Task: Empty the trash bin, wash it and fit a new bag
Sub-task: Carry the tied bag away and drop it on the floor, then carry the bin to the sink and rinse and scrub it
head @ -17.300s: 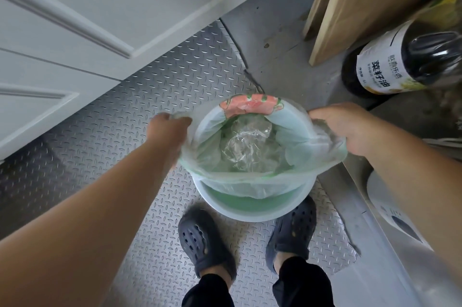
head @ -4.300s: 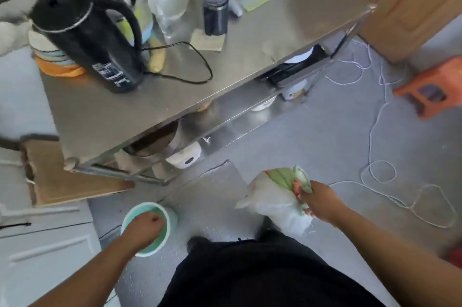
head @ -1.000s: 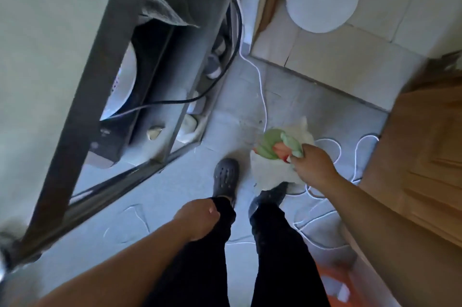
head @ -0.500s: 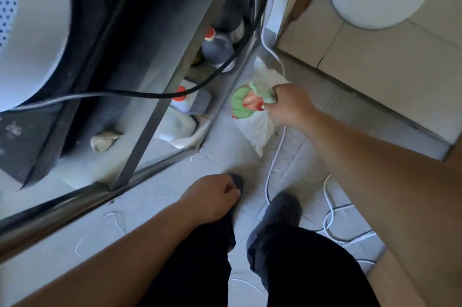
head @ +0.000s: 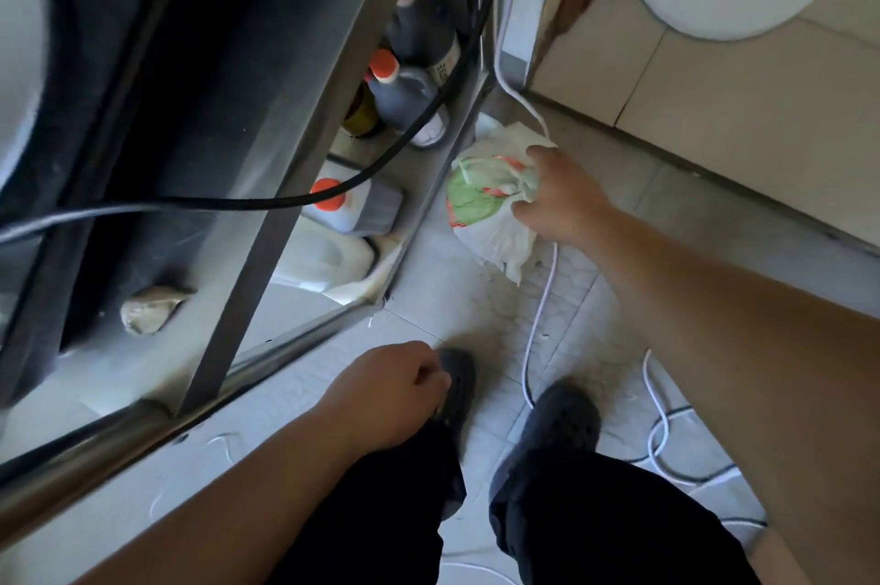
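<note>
Down by the corner of the steel rack (head: 266, 261), the full trash bag (head: 485, 208) hangs just beside the rack's end post, low over the tiled floor (head: 447, 299); whether its bottom touches the tiles I cannot tell. The right hand (head: 557, 194) clamps the gathered, twisted neck, fingers curled round it. The left hand (head: 390, 394) hangs loosely curled over the thigh, holding nothing. The bag is thin, soft film, sagging into a rounded lump, so it looks light and easily torn; the bunched neck seems the sensible place to hold, since the thin sides would likely stretch. Through the film show green and orange-red patches, contents I cannot name. On the rack's bottom shelf stand dark bottles (head: 419, 37) and a pale jug with an orange cap (head: 355, 203). A white cord (head: 540, 313) trails across the floor under the bag.
</note>
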Available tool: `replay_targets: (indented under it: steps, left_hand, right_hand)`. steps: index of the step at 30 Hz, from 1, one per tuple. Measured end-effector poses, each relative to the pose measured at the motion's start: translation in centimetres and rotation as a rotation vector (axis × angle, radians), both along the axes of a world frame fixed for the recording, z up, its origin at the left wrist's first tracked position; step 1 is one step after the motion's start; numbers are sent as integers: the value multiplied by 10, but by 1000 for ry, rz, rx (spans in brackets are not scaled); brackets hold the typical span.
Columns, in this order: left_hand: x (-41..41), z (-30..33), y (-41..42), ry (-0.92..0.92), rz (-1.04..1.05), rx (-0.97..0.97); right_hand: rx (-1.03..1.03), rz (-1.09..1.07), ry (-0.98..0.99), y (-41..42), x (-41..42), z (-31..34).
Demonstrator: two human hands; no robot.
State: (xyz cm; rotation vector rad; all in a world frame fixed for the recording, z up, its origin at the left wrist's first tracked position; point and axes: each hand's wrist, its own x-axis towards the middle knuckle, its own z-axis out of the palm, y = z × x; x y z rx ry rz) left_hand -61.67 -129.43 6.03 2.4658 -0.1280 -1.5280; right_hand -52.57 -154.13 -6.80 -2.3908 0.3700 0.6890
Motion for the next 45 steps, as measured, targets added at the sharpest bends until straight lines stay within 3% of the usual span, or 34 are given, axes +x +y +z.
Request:
replay_targets:
  steps: [6,14,20,26,31,38,45]
  left_hand:
    - [-19,12,4,7,4,23]
    - [-57,73,29,38,241,-8]
    - [-87,187,57,81,278,17]
    - [-106,324,84,70,259,1]
    - [-117,400,105,-1,331,-22]
    - [-157,439,138,-107,616,-54]
    - [-215,447,188,-75,760,-94]
  right_hand:
    - [-33,71,-7,1,-26,40]
    - [-47,110,78,21,-83,151]
    - [60,70,219,46,-152,287]
    - [24,89,305,57,-213,425]
    - [0,158,346,54,-241,510]
    - [-208,462,445,19,-257,544]
    - [-337,512,437,17,-255,555]
